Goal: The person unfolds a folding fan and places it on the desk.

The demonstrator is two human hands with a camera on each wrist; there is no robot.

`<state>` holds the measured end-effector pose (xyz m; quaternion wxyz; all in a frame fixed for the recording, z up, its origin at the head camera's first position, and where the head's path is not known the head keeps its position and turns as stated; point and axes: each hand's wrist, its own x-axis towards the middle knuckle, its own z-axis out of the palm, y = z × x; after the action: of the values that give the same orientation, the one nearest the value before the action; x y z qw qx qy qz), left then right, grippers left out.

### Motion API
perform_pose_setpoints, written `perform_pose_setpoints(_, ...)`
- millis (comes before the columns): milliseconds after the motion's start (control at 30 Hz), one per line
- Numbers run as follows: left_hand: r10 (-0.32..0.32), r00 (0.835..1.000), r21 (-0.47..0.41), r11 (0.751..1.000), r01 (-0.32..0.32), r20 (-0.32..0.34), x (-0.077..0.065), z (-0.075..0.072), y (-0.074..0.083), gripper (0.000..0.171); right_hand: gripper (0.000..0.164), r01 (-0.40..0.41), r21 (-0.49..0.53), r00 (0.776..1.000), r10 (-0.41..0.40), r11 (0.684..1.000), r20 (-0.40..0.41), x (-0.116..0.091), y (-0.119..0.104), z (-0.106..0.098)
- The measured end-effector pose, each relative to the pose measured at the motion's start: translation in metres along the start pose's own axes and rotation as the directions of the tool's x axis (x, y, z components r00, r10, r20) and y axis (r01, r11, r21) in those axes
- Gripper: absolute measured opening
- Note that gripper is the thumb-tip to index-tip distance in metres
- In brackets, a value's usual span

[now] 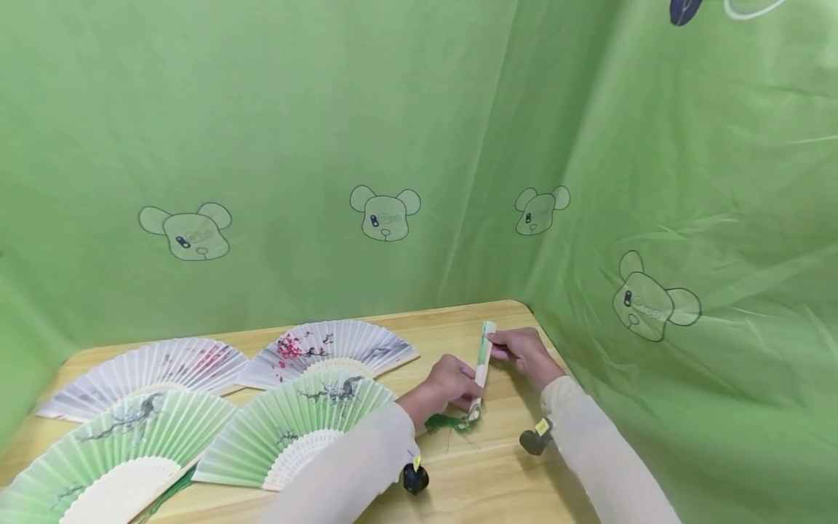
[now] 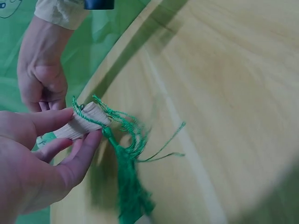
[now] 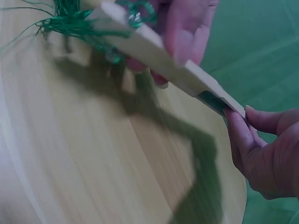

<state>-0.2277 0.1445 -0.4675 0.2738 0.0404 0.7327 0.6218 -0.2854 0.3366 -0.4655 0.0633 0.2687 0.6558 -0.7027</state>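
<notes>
Between my two hands is a folded hand fan [image 1: 483, 361] with pale wooden ribs and green cloth, held above the right part of the table. My left hand [image 1: 450, 383] grips its rib end, fingers and thumb on either side, as the left wrist view shows. From that end hangs a green tassel [image 2: 128, 172] with a twisted cord and loose threads. My right hand [image 1: 524, 351] pinches the fan's cloth end between thumb and fingers; in the right wrist view the right hand [image 3: 271, 149] sits at the far tip.
Spread open at the left are a green fan [image 1: 124, 437], another green fan [image 1: 294, 415], a white-grey fan [image 1: 144, 367] and a flowered fan [image 1: 327, 346]. They overlap partly. Green cloth walls [image 1: 294, 145] with bear drawings stand behind and right of the wooden table [image 1: 452, 495].
</notes>
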Motion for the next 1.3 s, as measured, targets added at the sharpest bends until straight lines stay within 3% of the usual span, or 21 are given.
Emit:
perform_pose_setpoints(233, 0.038, 0.999, 0.038, 0.999, -0.038, 0.006, -0.008, -0.016, 0.009, 0.032, 0.020, 0.013, -0.005, 0.999, -0.013, 1.000, 0.042, -0.009, -0.003, 0.014)
perform_pose_setpoints(367, 0.069, 0.997, 0.085, 0.994, -0.067, -0.023, -0.013, -0.029, 0.015, 0.032, 0.029, 0.028, -0.021, 0.995, -0.026, 0.999, 0.099, -0.019, -0.005, 0.027)
perform_pose_setpoints(533, 0.095, 0.995, 0.082, 0.992, -0.093, -0.018, -0.015, -0.047, 0.018, 0.032, 0.033, 0.047, -0.033, 0.985, -0.041, 0.998, 0.166, -0.032, -0.005, 0.044)
perform_pose_setpoints(867, 0.177, 0.984, 0.033, 0.984, -0.177, -0.002, -0.026, -0.083, 0.007, 0.034, 0.037, 0.087, -0.085, 0.965, -0.063, 0.993, 0.253, -0.060, -0.005, 0.077)
perform_pose_setpoints(1133, 0.197, 0.978, 0.079, 0.978, -0.191, -0.073, -0.044, -0.099, 0.002, 0.040, 0.037, 0.164, -0.080, 0.957, -0.139, 0.983, 0.256, -0.078, -0.003, 0.099)
perform_pose_setpoints(1300, 0.220, 0.972, 0.049, 0.975, -0.216, -0.087, -0.059, -0.113, 0.002, 0.041, 0.036, 0.213, -0.078, 0.945, -0.185, 0.974, 0.270, -0.090, -0.003, 0.111)
